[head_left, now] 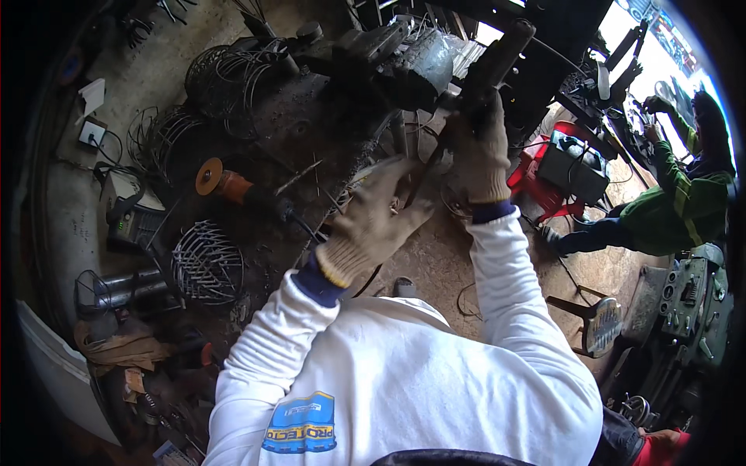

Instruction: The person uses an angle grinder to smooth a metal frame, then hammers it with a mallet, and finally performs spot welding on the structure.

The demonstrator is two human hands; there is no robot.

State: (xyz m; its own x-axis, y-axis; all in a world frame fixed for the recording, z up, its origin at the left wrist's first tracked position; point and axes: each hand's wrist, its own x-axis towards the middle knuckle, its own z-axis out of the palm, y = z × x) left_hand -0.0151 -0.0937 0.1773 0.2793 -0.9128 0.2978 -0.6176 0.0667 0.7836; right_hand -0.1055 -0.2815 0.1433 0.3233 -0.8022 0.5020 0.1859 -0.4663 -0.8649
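Observation:
My left hand (377, 221), in a dirty cream knitted glove, is blurred by motion, with its thumb and fingers apart. A thin dark bar (426, 172) runs between the two hands, its lower end near my left thumb; whether that hand touches it I cannot tell. My right hand (480, 155), in a matching glove, is farther forward and seems closed round the bar's upper end, its fingers partly lost in shadow. Just beyond it a thick dark metal piece (509, 50) slants up and away. A workbench (311, 132) with a dark, grimy top lies ahead to the left.
An angle grinder with an orange disc (208, 176) lies on the bench, near wire coils (225, 81) and a wire basket (207, 264). Right are a red chair (536, 175) bearing a grey machine (573, 167), a stool (602, 325), a lathe (694, 299) and a person in green (672, 210).

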